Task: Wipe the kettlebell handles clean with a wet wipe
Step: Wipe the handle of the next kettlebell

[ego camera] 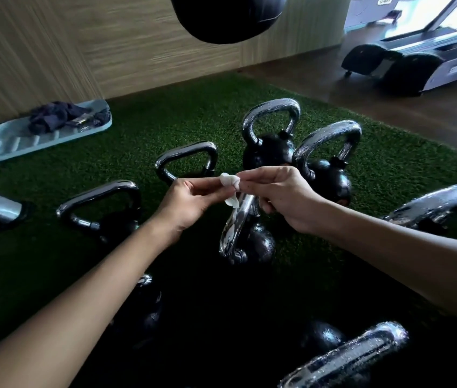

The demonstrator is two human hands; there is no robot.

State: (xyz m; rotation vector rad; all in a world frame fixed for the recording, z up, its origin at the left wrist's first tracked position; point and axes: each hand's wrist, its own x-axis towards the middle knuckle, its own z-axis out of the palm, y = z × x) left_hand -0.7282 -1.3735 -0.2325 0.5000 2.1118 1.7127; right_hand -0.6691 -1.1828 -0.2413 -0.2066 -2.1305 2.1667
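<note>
- Tray (6,144), pale blue ribbed plastic, far left on green turf (148,121); dark crumpled cloth (50,119) in it.
- Left hand (188,203), thumb and fingertips pinching one end of the wipe.
- Wet wipe (231,186), white, crumpled, held between both hands above the centre chrome handle (235,222).
- Right hand (283,197), fingers curled, pinching the wipe's other end.
- Droplet-beaded looped handles (331,135), right.
</note>
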